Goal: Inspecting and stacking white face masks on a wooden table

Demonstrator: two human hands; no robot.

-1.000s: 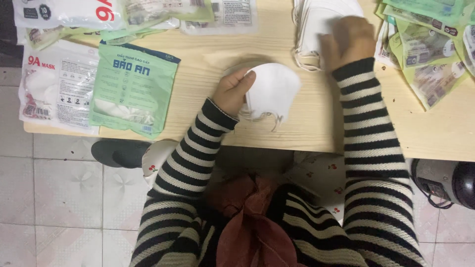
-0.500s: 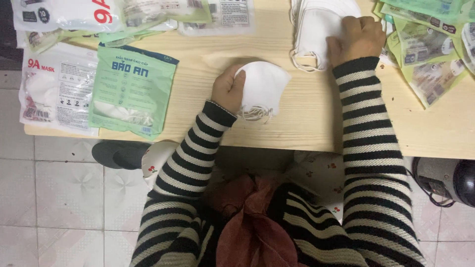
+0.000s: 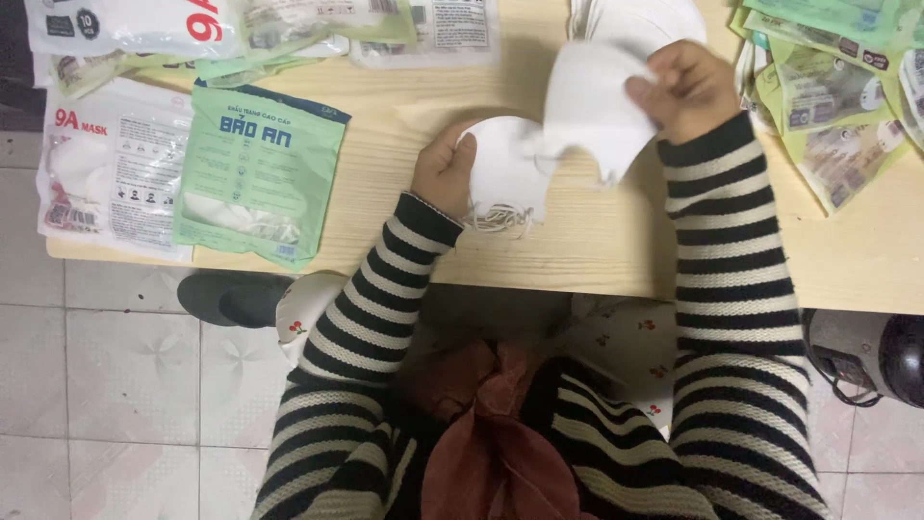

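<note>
A green mask packet (image 3: 258, 173) lies at the left of the wooden table (image 3: 597, 255), just beside a white packet with red lettering (image 3: 111, 169) at the far left. More clear and white packets (image 3: 269, 24) line the upper left edge. Green-printed packets (image 3: 828, 106) pile in the upper right. A black shoe (image 3: 231, 297) sits on the tiled floor (image 3: 125, 404) below the table edge

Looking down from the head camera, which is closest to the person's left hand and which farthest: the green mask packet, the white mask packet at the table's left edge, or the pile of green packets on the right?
From the left hand:
1. Green mask packet, just to its left.
2. White mask packet, farther left at the table edge.
3. Pile of green packets, far right, beyond the right hand.
</note>
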